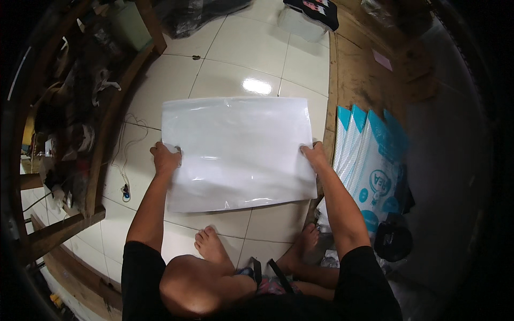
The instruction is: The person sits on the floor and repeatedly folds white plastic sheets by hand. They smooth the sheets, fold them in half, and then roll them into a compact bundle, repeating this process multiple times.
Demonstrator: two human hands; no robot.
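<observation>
A large, glossy white plastic sheet [241,155], roughly rectangular, is stretched flat between my hands above the tiled floor. It may be a folded film or a bag; I cannot tell which. My left hand [167,158] grips its left edge, fingers curled and thumb on top. On the opposite edge my right hand [314,153] pinches the sheet at about the same height. The surface shows slight creases and shiny reflections, mostly along the lower edge. My bare feet are on the floor just below the sheet.
Printed white and teal plastic bags [369,166] lie fanned out at the right, beside a wooden board [353,64]. A dark round object [393,241] sits below them. Cluttered wooden shelving [99,160] stands left, near a thin cable [125,171]. A pale box [302,25] is at the far end.
</observation>
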